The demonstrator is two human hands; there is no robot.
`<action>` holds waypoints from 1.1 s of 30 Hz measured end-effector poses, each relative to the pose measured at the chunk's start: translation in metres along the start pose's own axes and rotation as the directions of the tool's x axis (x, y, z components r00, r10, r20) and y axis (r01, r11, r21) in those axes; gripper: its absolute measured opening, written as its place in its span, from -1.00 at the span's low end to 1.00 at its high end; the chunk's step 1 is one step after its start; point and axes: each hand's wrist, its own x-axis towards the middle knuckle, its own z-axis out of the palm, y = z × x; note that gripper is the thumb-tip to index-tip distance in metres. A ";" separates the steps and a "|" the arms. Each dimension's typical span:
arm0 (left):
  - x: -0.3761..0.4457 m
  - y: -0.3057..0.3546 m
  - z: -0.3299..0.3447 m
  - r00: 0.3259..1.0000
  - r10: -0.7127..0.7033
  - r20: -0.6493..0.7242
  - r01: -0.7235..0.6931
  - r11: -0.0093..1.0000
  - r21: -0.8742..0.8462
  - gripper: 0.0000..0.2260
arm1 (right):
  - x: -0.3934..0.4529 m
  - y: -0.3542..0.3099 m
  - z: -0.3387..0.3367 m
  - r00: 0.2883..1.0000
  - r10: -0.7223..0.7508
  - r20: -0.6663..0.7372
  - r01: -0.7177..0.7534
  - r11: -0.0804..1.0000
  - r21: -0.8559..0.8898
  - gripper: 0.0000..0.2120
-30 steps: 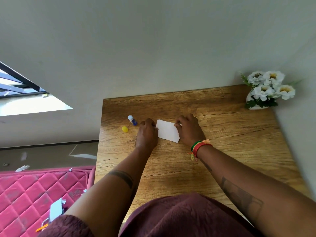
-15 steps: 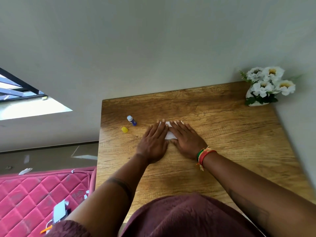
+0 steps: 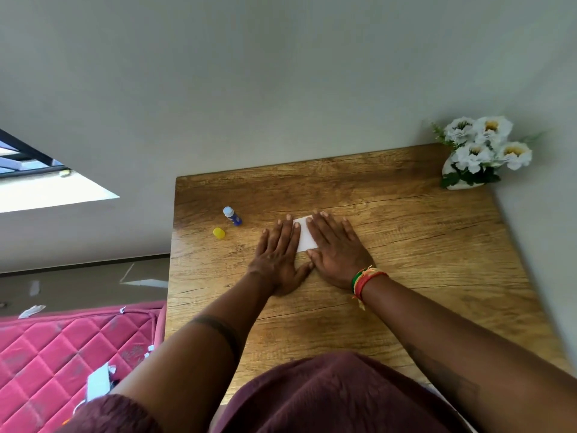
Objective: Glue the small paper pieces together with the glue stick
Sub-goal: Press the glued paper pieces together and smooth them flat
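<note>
A small white paper (image 3: 304,234) lies flat on the wooden table (image 3: 406,245), mostly covered by both hands. My left hand (image 3: 279,254) rests palm down on its left part, fingers spread. My right hand (image 3: 335,250), with coloured bracelets at the wrist, lies flat on its right part. Only a strip of paper shows between the hands. The blue glue stick (image 3: 232,216) lies uncapped to the left of my left hand, and its yellow cap (image 3: 219,233) sits just in front of it.
A white vase of white flowers (image 3: 482,153) stands at the table's far right corner against the wall. A pink quilted mattress (image 3: 62,348) with paper scraps lies left of the table. The table's left edge is close to the glue stick.
Both hands went from holding the paper's ends with curled fingers to lying flat on it, palms down. They have since slid slightly apart, showing more paper between them.
</note>
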 end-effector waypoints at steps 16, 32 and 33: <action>0.006 0.001 -0.009 0.988 -0.025 0.151 0.029 0.999 -0.024 -0.14 | 0.002 -0.020 -0.001 0.978 0.191 -0.088 -0.185 0.980 0.070 -0.16; 0.008 0.000 -0.008 0.986 -0.033 0.165 0.036 0.999 -0.014 -0.04 | -0.003 -0.035 0.013 0.938 0.341 -0.057 -0.332 0.935 0.123 -0.04; 0.008 0.000 -0.009 0.988 -0.030 0.153 0.033 0.999 -0.014 -0.04 | -0.003 -0.034 0.012 0.938 0.343 -0.047 -0.336 0.934 0.123 -0.04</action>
